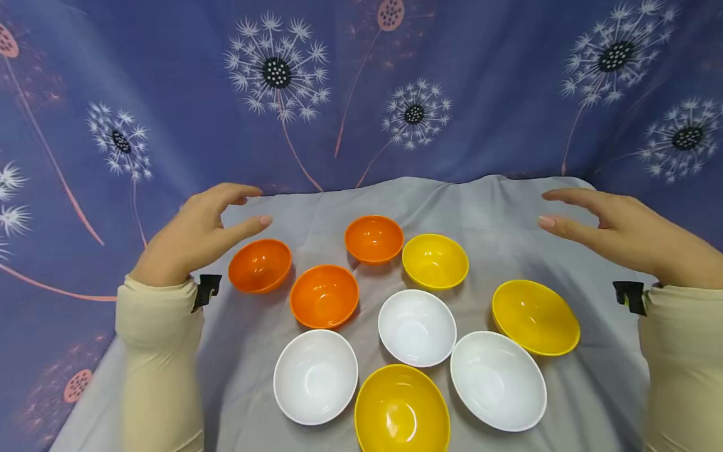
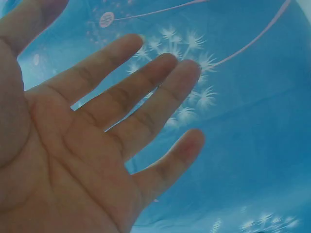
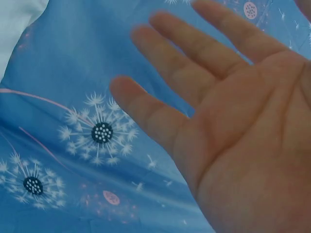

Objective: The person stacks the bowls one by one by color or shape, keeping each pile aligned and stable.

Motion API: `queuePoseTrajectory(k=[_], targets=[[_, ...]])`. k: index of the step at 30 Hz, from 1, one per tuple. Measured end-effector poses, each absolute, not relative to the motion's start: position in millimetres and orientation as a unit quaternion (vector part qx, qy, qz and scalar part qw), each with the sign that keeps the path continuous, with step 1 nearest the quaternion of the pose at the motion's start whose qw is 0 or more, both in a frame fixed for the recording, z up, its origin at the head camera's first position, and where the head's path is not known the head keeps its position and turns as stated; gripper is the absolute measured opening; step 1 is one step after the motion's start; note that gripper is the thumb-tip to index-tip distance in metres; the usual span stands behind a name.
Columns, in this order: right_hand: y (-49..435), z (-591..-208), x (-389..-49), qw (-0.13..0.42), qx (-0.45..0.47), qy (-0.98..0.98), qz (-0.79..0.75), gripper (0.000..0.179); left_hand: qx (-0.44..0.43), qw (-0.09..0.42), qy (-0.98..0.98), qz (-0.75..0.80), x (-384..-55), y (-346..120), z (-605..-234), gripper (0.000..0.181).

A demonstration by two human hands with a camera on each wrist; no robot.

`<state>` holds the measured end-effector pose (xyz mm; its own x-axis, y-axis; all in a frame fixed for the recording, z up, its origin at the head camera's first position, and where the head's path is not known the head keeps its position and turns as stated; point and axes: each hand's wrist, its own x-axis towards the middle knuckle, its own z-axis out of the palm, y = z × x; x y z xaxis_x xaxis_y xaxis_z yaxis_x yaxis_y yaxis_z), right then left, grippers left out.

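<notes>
- Orange bowls, three total: one at the far left [image 1: 260, 266], one at the back [image 1: 374, 240], one a bit nearer, between those two left to right [image 1: 324, 296].
- Yellow bowls, also three: one just beside the back orange one [image 1: 435, 262], one over on the right [image 1: 535, 317], one right up front [image 1: 402, 411].
- White bowls, three again: middle [image 1: 417, 328], front left [image 1: 315, 376], front right [image 1: 498, 381]. So nine bowls altogether.
- All plain, round and glossy, mouths up, sitting separately on a wrinkled grey cloth [image 1: 243, 402].
- Left grip [image 1: 194, 238] is wide, thumb well away from the fingers, palm bare. It's up in the air, nearest the far-left orange bowl.
- Right grip [image 1: 638, 232] is wide too, fingers spread and palm bare, nearest the right-hand yellow bowl.
- Beige sleeves on both arms, two of them [image 1: 160, 376] [image 1: 683, 370], and one blue dandelion-print fabric [image 1: 480, 81] behind everything.
</notes>
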<state>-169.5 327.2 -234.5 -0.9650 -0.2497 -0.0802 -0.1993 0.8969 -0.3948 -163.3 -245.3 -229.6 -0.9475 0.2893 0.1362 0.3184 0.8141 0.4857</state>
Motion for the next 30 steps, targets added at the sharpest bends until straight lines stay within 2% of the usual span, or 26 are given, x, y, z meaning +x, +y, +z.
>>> queuePoseTrajectory(k=[9, 14, 18, 24, 30], targets=[[342, -252, -166, 0.078, -0.108, 0.974, -0.184, 0.067, -0.111, -0.149, -0.954, -0.235, -217, -254, -285, 0.070], [343, -250, -170, 0.087, -0.106, 0.975, -0.176, 0.070, -0.103, -0.203, -0.942, -0.247, -225, -267, -299, 0.064], [337, -249, -178, 0.093, -0.113, 0.972, -0.186, 0.071, -0.104, -0.220, -0.933, -0.265, -222, -273, -297, 0.061], [329, -259, -184, 0.107, -0.127, 0.964, -0.210, 0.067, -0.074, -0.205, -0.942, -0.256, -203, -268, -289, 0.079], [328, -266, -188, 0.104, -0.137, 0.961, -0.214, 0.065, -0.104, -0.213, -0.937, -0.255, -199, -250, -290, 0.100]])
